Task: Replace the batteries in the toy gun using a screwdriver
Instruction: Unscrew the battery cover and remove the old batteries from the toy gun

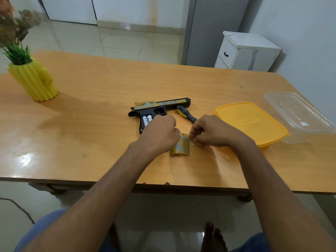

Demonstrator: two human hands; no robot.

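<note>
Now left hand (160, 132) fisted over toy gun (158, 108) grip, right hand (209, 131) pinched beside battery cover (181, 145).

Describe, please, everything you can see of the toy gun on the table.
The toy gun lies flat on its side on the wooden table, barrel pointing right. It looks plastic: a black frame with a yellow-and-grey slide bearing printed lettering. Its grip is open, the cover lying apart nearer the person, and white batteries show inside. The left hand rests over the lower grip. The screwdriver lies just beside the barrel; whether they touch is unclear.
</note>
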